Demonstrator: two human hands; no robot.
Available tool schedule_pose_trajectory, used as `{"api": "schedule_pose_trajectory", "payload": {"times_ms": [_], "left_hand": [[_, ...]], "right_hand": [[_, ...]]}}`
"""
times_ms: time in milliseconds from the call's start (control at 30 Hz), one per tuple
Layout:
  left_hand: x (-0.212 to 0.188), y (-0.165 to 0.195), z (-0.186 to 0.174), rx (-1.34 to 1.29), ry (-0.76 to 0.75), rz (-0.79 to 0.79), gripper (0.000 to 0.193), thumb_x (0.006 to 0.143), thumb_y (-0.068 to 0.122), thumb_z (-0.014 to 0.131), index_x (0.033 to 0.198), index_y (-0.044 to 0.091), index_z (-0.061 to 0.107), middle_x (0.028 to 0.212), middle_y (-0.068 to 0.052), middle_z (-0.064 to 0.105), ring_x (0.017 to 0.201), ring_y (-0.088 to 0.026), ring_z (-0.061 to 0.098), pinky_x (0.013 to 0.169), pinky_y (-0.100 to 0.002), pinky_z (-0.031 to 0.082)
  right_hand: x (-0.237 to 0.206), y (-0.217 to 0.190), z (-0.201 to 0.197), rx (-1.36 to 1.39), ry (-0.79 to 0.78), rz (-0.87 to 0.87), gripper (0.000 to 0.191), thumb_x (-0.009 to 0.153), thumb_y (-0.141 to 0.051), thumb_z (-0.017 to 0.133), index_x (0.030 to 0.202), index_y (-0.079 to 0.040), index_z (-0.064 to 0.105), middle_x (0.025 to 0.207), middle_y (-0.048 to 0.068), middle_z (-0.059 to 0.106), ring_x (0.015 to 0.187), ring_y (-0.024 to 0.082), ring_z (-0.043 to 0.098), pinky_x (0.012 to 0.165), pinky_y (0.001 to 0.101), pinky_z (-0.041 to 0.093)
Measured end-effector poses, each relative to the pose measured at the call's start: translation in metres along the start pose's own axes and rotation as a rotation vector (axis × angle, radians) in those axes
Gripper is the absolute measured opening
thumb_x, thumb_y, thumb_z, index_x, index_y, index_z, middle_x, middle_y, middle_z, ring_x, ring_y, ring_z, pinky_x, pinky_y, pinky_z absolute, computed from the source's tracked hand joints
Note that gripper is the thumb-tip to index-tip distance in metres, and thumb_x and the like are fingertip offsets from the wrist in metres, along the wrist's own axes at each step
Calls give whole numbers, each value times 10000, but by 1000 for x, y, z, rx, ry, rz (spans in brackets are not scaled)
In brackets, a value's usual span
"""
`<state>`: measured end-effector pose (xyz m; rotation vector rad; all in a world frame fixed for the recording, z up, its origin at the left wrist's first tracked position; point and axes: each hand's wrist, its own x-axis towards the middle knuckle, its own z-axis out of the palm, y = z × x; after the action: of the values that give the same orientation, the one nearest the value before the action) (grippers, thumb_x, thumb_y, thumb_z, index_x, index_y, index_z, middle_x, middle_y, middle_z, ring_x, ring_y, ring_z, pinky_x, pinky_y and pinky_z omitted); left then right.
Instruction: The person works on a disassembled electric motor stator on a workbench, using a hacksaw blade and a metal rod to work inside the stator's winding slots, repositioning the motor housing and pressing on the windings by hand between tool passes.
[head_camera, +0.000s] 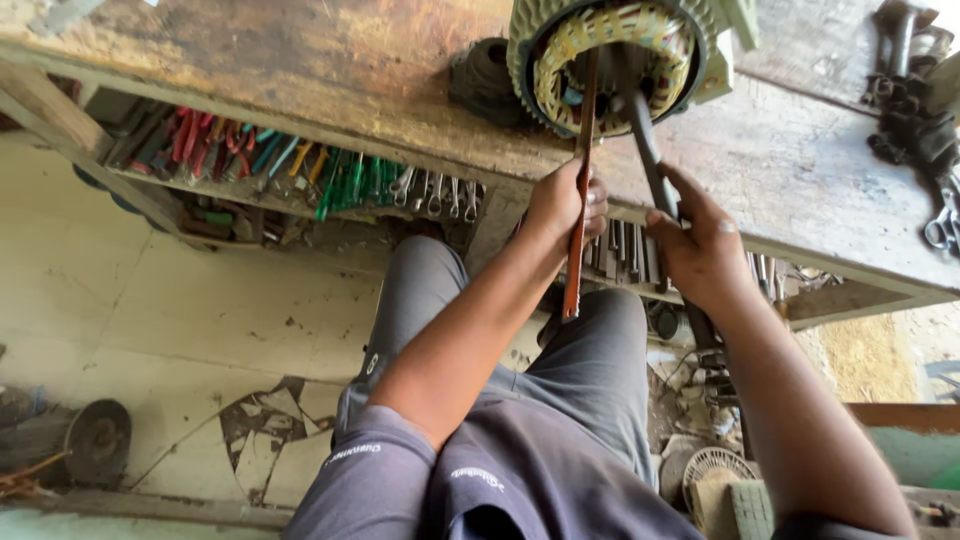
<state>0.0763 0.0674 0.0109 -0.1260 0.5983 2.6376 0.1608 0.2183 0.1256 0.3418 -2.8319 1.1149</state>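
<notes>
A pale green motor stator (620, 60) with yellow-wrapped windings lies on its side on a worn wooden workbench (330, 70), its opening facing me. My left hand (562, 205) grips a long flat red-brown strip (578, 200) whose far end reaches into the stator bore. My right hand (700, 245) holds a dark metal rod (645, 145), which also enters the bore beside the strip. Both hands are at the bench's front edge, just below the stator.
A shelf under the bench holds several pliers and screwdrivers (250, 160) and a row of spanners (435, 190). Dark metal parts (915, 110) lie at the bench's right end. A black round part (485, 80) sits left of the stator. Cracked floor tiles (270, 430) below.
</notes>
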Motion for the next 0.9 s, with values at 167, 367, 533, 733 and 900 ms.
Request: {"api": "schedule_pose_trajectory", "payload": {"times_ms": [167,367,533,733,900], "left_hand": [[0,0,3,-18,31,-5,259,1044,323,432,850,152,461,560,41,416,420,-98,359,374,-285,284],[-33,-29,8,507,241,286,456,1050,421,440,789,71,573,572,-13,547,465,-136,525,435,-307,437],[-44,-37,20,366,172,174,396,1044,423,448,843,101,564,582,-10,527,452,-130,479,432,-301,407],[-16,-12,19,122,99,87,422,1081,419,418,808,102,467,549,17,436,410,-103,375,381,-298,313],[-19,-8,21,9,28,33,360,1066,411,379,805,167,422,519,55,385,387,-78,326,357,-271,250]], "right_hand": [[12,-1,-2,-192,-50,74,583,1018,-133,624,1575,-170,455,1208,262,688,1007,275,701,831,379,555],[-8,6,-14,-116,-23,-111,586,1032,-68,651,1587,-113,471,1052,215,681,886,256,621,688,363,509],[-40,-3,-24,208,-26,98,604,992,-27,569,1574,-94,423,798,64,625,489,76,495,420,253,397],[-39,-12,-22,220,-12,118,602,986,-30,584,1563,-94,424,816,40,649,487,78,494,426,250,399],[-34,-14,-15,175,19,140,617,977,-28,598,1567,-104,433,793,47,626,495,79,487,418,258,393]]}}
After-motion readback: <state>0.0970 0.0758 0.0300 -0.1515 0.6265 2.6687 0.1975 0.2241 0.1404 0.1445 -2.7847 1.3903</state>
